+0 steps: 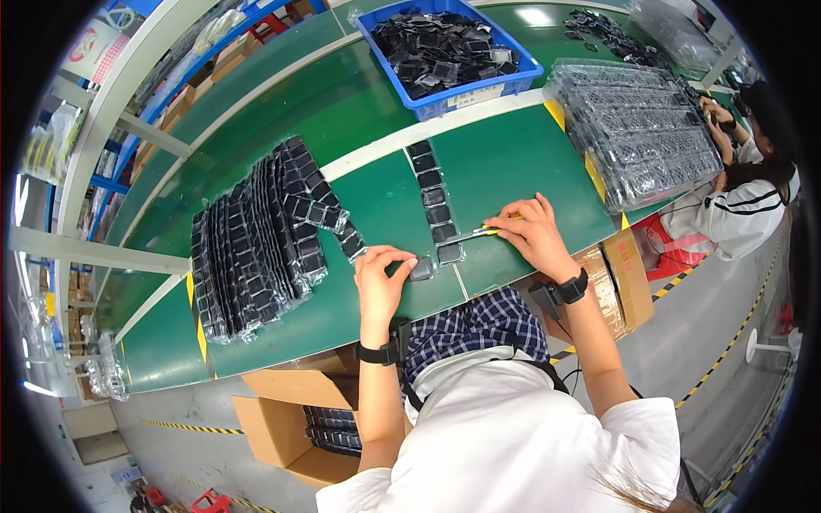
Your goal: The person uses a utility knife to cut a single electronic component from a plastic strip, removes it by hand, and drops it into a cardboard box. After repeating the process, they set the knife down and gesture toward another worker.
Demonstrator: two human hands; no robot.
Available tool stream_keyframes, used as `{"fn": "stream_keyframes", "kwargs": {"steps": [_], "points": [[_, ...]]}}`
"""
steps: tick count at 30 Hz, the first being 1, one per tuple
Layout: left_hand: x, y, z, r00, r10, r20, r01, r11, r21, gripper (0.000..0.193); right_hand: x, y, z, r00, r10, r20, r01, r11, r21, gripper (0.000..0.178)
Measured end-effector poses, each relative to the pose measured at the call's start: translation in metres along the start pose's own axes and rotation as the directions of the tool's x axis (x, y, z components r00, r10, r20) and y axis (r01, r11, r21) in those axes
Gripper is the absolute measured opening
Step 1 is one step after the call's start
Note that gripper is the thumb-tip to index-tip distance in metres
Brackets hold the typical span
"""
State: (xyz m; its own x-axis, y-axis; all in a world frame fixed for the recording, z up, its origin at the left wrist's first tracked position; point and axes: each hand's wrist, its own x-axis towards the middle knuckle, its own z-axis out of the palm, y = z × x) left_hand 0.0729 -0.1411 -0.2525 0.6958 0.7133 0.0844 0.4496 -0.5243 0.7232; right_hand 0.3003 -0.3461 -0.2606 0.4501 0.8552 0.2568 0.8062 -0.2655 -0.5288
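A strip of small black square pieces in clear film (434,197) lies lengthwise on the green bench in front of me. By the strip's near end, my left hand (380,275) is closed, thumb and fingertips pinching the edge of a single black square piece (422,269) in clear film. My right hand (532,237) grips a slim silver tool with a yellow part (469,236); whether it is a knife or tweezers I cannot tell. The tool's tip lies across the strip near its last piece. Left of my hands, many similar strips (256,248) are heaped side by side.
A blue bin (479,92) full of black pieces stands at the back. A stack of clear plastic trays (637,137) is on the right, beside a co-worker (735,201). Open cardboard boxes (282,427) sit below the bench edge. A metal shelf frame (85,171) rises at left.
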Motion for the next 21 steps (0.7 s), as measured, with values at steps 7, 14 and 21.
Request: {"fn": "stream_keyframes", "kwargs": {"steps": [7, 14, 21], "points": [[-0.005, 0.022, 0.006, 0.992, 0.126, 0.004, -0.126, 0.990, 0.068, 0.036, 0.014, -0.011, 0.015, 0.996, -0.087, -0.010, 0.086, 0.994, -0.064, 0.027], [-0.003, 0.036, 0.022, 0.957, 0.275, 0.091, -0.288, 0.937, 0.197, 0.028, 0.010, -0.011, 0.016, 0.997, -0.081, -0.014, 0.079, 0.994, -0.073, 0.027], [0.012, 0.037, 0.024, 0.941, 0.331, 0.067, -0.337, 0.930, 0.146, 0.016, 0.002, -0.011, 0.006, 0.997, -0.072, 0.041, 0.074, 0.997, -0.034, 0.026]]}}
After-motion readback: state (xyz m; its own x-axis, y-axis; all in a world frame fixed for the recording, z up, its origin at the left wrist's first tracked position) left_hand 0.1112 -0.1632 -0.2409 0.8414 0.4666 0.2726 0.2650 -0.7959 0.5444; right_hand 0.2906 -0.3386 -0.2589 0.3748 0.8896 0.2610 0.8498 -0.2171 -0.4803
